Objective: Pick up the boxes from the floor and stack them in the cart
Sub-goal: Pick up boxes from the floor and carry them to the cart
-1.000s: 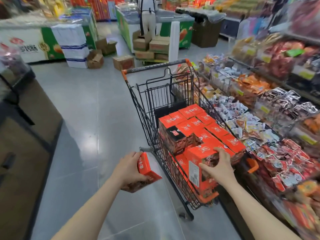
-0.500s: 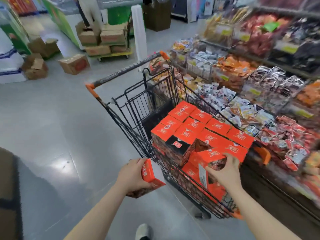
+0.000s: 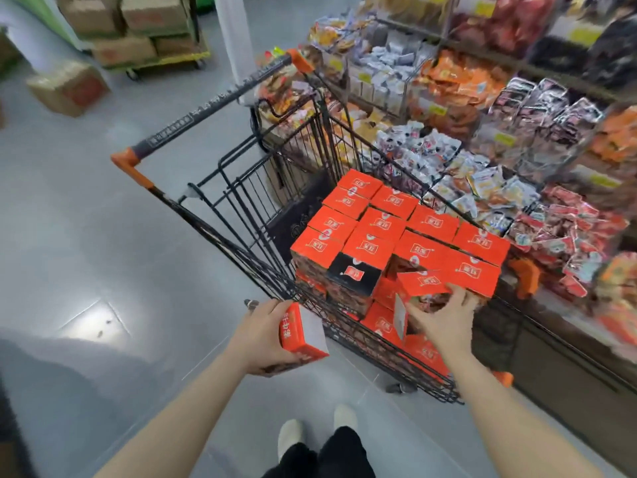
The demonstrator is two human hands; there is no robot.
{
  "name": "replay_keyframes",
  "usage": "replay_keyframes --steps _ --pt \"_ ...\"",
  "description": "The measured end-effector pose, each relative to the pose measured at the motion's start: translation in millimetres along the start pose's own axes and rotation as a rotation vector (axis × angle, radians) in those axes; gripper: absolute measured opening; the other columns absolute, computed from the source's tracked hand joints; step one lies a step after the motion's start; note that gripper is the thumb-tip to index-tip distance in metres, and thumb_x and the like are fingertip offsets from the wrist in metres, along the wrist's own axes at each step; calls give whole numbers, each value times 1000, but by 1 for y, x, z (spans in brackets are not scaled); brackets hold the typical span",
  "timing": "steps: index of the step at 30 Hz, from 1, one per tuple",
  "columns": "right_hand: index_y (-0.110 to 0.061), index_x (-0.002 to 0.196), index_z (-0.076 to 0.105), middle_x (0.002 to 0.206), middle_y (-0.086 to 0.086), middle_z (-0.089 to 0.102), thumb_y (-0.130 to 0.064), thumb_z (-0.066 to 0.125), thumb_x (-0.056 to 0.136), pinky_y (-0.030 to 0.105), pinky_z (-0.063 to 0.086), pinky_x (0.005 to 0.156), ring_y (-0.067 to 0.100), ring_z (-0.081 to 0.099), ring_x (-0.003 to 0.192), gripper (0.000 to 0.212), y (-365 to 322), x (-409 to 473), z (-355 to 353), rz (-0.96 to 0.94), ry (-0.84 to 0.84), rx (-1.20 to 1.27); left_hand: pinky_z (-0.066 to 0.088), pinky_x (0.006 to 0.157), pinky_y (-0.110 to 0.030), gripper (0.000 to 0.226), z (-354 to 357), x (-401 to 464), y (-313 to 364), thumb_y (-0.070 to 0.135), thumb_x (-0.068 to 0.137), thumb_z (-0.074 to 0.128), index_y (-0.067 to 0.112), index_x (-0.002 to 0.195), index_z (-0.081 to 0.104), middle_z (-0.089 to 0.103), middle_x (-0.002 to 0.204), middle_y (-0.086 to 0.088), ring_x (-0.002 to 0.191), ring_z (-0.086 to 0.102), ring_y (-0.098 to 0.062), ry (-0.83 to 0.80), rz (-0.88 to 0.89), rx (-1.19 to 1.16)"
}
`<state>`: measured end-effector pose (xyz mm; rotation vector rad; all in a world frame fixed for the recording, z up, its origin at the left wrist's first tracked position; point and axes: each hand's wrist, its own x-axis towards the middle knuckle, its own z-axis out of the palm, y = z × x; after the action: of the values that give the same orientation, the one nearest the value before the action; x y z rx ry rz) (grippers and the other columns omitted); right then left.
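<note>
A black wire shopping cart [image 3: 241, 215] with orange corners stands on the grey floor, holding several orange boxes [image 3: 389, 222] stacked in layers. My left hand [image 3: 262, 336] grips one orange box [image 3: 300, 336] just outside the cart's near-left side. My right hand [image 3: 441, 319] reaches over the cart's near end, its fingers curled on a tilted orange box [image 3: 422, 282] at the near edge of the stack. One box [image 3: 355, 272] in the top layer shows a black face.
Shelves of bagged snacks [image 3: 499, 139] run along the right, close against the cart. Cardboard cartons [image 3: 69, 86] lie on the floor at the far left, beside a loaded trolley [image 3: 138, 32]. My feet [image 3: 310, 432] stand behind the cart.
The view has tilted down and moved closer to the cart. My right hand has kept hold of the tilted box at the stack's near end. The left hand has kept its box beside the cart.
</note>
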<state>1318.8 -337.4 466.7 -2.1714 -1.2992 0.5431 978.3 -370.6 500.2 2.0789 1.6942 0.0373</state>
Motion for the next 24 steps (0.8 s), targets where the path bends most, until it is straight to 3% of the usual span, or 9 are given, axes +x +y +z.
replay_keyframes --steps 2,5,8,10,13,16,19,24 --pt "-8 123 40 137 14 28 -50 85 58 45 44 94 38 45 118 90 -6 4 18 77 17 29 36 101 -34 124 3 1 -6 101 41 30 26 139 34 46 125 8 115 44 -15 -5 -23 2" --pt "-1 121 43 148 13 20 -52 83 63 44 49 86 38 53 114 87 -2 -1 38 161 -147 -101 38 100 -37 121 6 2 -12 101 42 33 28 139 32 46 128 9 115 43 -14 -30 -40 8" --pt "-6 117 48 153 11 16 -43 79 73 37 48 78 34 57 111 65 5 -8 40 82 -265 -246 38 100 -38 119 5 0 -11 100 44 34 29 139 32 46 129 8 115 43 -14 -37 -45 0" --pt "-10 109 49 148 10 23 -39 77 75 34 51 69 32 62 94 53 4 -1 35 12 -262 -270 37 100 -38 119 4 2 -10 100 44 32 28 139 32 47 128 7 114 44 -15 -34 -43 -6" --pt "-12 108 45 136 10 31 -35 77 76 39 55 60 26 59 76 50 3 16 28 -34 -251 -312 39 100 -37 120 5 6 -7 100 42 30 28 138 32 47 128 7 113 44 -14 -33 -51 -22" --pt "-14 124 39 151 13 18 -32 79 75 28 42 45 22 52 65 66 -2 30 27 -107 -270 -420 40 99 -36 119 8 7 -6 100 43 31 29 138 33 47 127 8 112 45 -13 -24 -55 -41" --pt "-24 146 18 160 6 2 -35 78 76 20 31 38 19 53 60 93 -10 45 32 -198 -344 -610 39 101 -36 115 11 8 -5 98 46 37 31 139 30 46 130 9 115 44 -12 -40 -55 -43" --pt "-16 143 25 158 7 13 -26 73 80 23 37 41 21 61 66 79 -7 44 45 -227 -294 -648 41 100 -36 113 20 6 -11 97 49 41 32 140 28 46 127 10 113 43 -11 -55 -52 -23"
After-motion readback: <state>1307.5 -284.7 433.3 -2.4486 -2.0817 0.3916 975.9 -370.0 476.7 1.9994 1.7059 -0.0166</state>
